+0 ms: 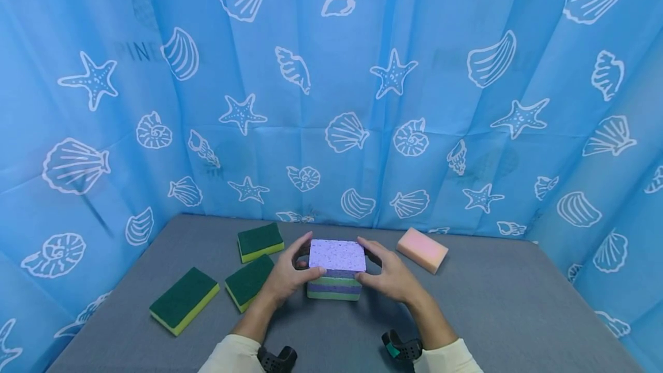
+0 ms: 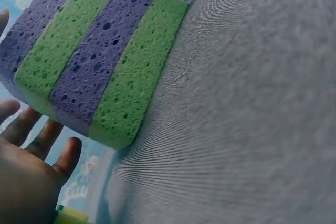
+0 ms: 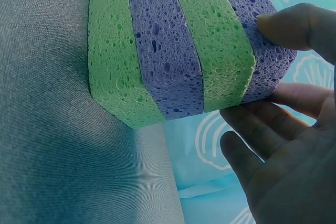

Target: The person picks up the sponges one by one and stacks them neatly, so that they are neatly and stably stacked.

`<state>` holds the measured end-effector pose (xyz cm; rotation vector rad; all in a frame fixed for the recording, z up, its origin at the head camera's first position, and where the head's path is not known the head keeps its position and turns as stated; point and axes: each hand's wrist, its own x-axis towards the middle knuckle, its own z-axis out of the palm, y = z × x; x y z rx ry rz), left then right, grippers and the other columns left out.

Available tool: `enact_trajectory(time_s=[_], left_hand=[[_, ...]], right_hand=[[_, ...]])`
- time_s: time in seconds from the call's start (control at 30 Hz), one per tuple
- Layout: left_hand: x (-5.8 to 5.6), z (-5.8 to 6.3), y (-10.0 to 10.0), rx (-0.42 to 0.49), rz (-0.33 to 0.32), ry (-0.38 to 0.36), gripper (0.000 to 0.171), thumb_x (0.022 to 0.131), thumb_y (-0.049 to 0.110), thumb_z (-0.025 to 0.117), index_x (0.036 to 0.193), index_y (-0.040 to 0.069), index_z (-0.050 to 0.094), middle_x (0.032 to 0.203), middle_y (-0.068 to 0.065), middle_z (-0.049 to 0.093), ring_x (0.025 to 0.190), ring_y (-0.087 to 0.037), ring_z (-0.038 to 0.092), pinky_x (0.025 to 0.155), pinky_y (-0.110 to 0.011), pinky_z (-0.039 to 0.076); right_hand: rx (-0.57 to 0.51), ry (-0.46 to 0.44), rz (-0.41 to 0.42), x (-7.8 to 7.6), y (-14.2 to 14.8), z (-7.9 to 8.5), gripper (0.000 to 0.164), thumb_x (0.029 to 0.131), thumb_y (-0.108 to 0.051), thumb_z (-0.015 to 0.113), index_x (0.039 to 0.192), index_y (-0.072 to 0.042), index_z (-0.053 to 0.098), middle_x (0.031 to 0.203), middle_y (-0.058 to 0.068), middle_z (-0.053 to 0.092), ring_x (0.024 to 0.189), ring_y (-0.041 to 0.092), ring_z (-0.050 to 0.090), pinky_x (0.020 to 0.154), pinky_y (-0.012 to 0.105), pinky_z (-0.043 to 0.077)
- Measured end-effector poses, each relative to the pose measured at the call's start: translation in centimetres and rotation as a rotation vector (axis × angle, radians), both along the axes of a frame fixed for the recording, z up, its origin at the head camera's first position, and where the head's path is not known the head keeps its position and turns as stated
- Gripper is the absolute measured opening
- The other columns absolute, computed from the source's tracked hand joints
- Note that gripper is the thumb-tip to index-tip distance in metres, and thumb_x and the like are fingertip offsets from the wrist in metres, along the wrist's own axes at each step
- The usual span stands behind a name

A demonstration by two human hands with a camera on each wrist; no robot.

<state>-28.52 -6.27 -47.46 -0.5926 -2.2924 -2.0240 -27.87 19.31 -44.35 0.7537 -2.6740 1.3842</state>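
Note:
A stack of porous sponges in alternating green and purple layers stands on the grey table. Its top layer is a purple sponge (image 1: 338, 255), with a green sponge (image 1: 334, 296) at the bottom. My left hand (image 1: 290, 272) holds the top purple sponge by its left end, thumb at the front corner and fingers toward the back. At the opposite end my right hand (image 1: 391, 275) grips the same sponge, its thumb (image 3: 286, 26) pressed on the purple front face. The lower fingers of both hands spread beside the stack. In the right wrist view the layers lie flush together.
Left of the stack lie three green-and-yellow scouring sponges: one at the back (image 1: 260, 242), one beside my left forearm (image 1: 250, 281), one farther left (image 1: 183, 301). A peach-pink sponge (image 1: 422, 250) lies at the back right. A blue shell-patterned curtain (image 1: 331, 96) surrounds the table (image 1: 497, 304).

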Motion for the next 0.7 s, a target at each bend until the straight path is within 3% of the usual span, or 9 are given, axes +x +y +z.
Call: enact_trajectory(time_s=[0.3,0.47,0.63,0.7], left_hand=[[-0.13,0.71,-0.33,0.021,-0.025,0.077,0.069,0.085,0.013,0.073,0.145,0.003,0.041,0.140,-0.017,0.047,0.126,-0.031,0.043,0.098,-0.054,0.037],[-0.11,0.74,-0.41,-0.004,-0.033,0.081,0.066,0.085,0.015,0.074,0.144,0.008,0.045,0.140,-0.014,0.048,0.125,-0.028,0.044,0.098,-0.051,0.038],[-0.24,0.47,-0.31,-0.016,-0.038,0.070,0.068,0.084,0.012,0.076,0.144,0.005,0.044,0.140,-0.014,0.047,0.125,-0.033,0.044,0.097,-0.052,0.040],[0.07,0.99,-0.20,-0.027,-0.035,0.051,0.070,0.083,0.009,0.075,0.144,0.002,0.042,0.141,-0.016,0.046,0.125,-0.036,0.043,0.098,-0.053,0.039]], right_hand=[[-0.005,-0.005,-0.006,0.03,-0.05,0.02,0.072,0.084,-0.019,0.072,0.147,-0.005,0.040,0.143,0.014,0.045,0.128,0.035,0.043,0.101,0.054,0.035],[-0.002,0.001,0.003,0.01,-0.03,-0.01,0.073,0.085,-0.021,0.072,0.147,-0.004,0.039,0.143,0.016,0.044,0.128,0.037,0.043,0.101,0.055,0.035],[-0.004,-0.002,0.013,-0.04,-0.05,-0.06,0.072,0.085,-0.020,0.072,0.148,-0.004,0.038,0.143,0.017,0.043,0.129,0.038,0.042,0.101,0.056,0.034],[-0.008,-0.005,0.017,-0.04,-0.08,-0.02,0.073,0.085,-0.019,0.072,0.148,-0.004,0.038,0.144,0.018,0.043,0.129,0.038,0.041,0.102,0.056,0.033]])
